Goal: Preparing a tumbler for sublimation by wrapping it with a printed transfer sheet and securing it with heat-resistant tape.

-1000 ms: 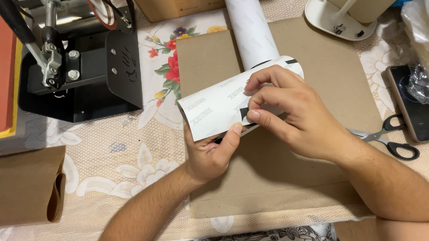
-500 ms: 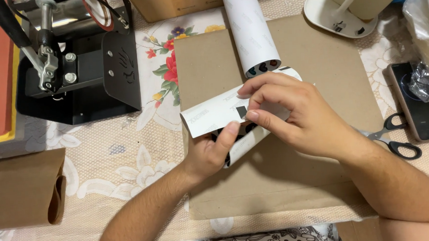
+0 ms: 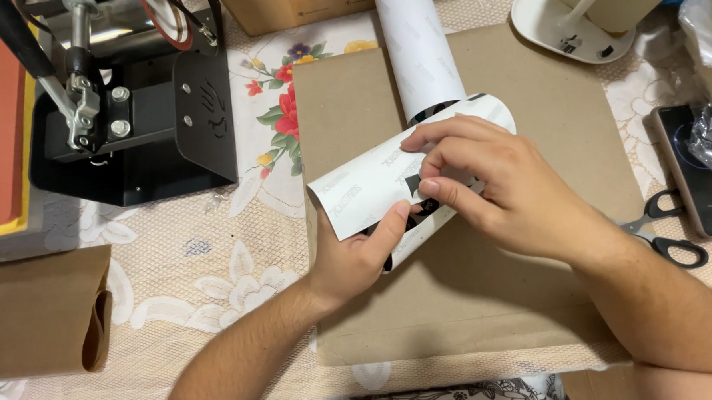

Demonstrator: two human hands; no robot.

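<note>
Surface: counter (image 3: 214,254) w/ beige lace cloth, floral print; brown cardboard sheet (image 3: 520,297) laid flat across ctr-right of frame.
Sheet in hand: white curled vinyl piece (image 3: 364,193) w/ black underside, mid-frame, lifted off the cardboard; its left corner free, pointing toward frame left.
Left hand: left hand (image 3: 358,256) comes up from lower ctr, grip clamped on sheet's lower edge, thumb on top.
Right hand: right hand (image 3: 508,189) from lower right, fingertips (image 3: 429,186) pinched together on a small black bit at the sheet's mid.
Roll: white roll (image 3: 417,41) upper ctr, its near end just behind the hands, lying on the cardboard's top edge.
Edges/room: open cardboard below and right of hands; press machine (image 3: 128,106) black, upper left, well apart from sheet; folded brown paper (image 3: 41,318) at lower left edge; scissors (image 3: 661,231) right, just off the right wrist; phone (image 3: 703,181) at right edge; white stand base (image 3: 572,22) upper right.
Vs earlier: sheet's left corner sat a bit lower before, now raised, more tilted; right fingers moved left along the sheet; left thumb slid up the edge. Roll, scissors unmoved.
</note>
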